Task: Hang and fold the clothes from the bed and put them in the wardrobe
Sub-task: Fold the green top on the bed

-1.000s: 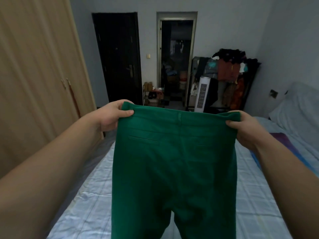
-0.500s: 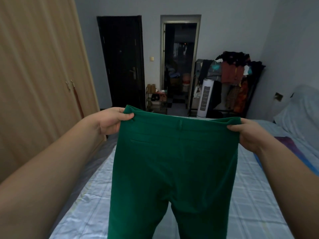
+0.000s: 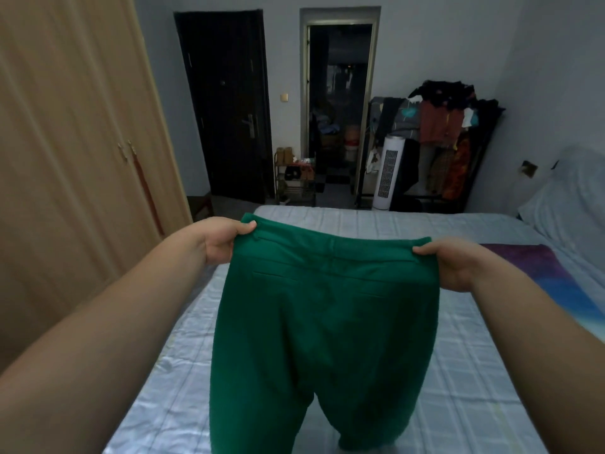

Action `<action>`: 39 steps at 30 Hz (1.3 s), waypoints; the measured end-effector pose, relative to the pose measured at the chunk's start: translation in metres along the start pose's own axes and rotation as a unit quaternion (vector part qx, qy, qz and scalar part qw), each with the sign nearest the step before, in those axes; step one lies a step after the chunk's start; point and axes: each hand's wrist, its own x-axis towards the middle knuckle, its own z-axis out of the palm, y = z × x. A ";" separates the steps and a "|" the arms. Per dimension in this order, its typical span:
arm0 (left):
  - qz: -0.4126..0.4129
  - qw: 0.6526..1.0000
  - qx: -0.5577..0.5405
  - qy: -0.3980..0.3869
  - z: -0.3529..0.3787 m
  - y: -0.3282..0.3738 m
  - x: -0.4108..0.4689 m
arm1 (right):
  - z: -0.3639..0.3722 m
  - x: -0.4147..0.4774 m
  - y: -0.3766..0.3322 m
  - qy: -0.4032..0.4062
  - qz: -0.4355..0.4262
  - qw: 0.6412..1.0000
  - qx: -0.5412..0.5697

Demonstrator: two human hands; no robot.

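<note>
A pair of green trousers (image 3: 324, 322) is hanging in the centre of the frame, held up by the waistband above the bed. The cloth is looking thick and matte, with a slightly fuzzy surface. Two narrow slit pockets and a small belt loop are showing under the flat waistband, and the two legs are running out of the lower edge of the frame. The left hand (image 3: 222, 239), at centre left, is gripping one corner of the waistband, its thumb and fingers closed on the cloth. The right hand (image 3: 458, 263), at centre right, is pinching the other corner in the same way, so the waistband is stretching almost straight between them. Two bare forearms are reaching in from the lower corners.

Below the trousers the bed (image 3: 458, 371) is filling the lower half, covered with a pale sheet that is showing a checked pattern and a soft shine. A purple and blue cloth (image 3: 540, 267) is lying on it at the right, and a pale pillow (image 3: 569, 204) is resting at the right edge. A tall wardrobe (image 3: 72, 158) of light wood grain is standing along the left side. At the top, a black door (image 3: 226, 103) and an open doorway (image 3: 339, 103) are facing the camera, with a white tower fan (image 3: 388, 172) and a dark clothes rack (image 3: 442, 126) piled with garments to their right.
</note>
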 end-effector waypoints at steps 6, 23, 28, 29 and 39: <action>0.010 0.998 -0.058 -0.006 0.062 -0.033 0.007 | 0.047 0.017 0.022 0.016 0.001 0.998 0.062; 0.247 0.920 0.302 0.046 0.137 -0.134 0.005 | 0.117 -0.004 0.098 -0.121 -0.071 0.975 0.174; 0.294 0.904 0.288 0.119 0.133 -0.128 -0.002 | 0.102 -0.013 0.090 -0.139 -0.107 0.979 0.106; 0.301 0.908 0.262 0.124 0.133 -0.124 -0.003 | 0.097 -0.016 0.089 -0.151 -0.112 0.974 0.128; 0.303 0.946 0.085 0.078 0.124 -0.078 -0.032 | 0.069 -0.008 0.083 0.088 -0.299 0.948 -0.066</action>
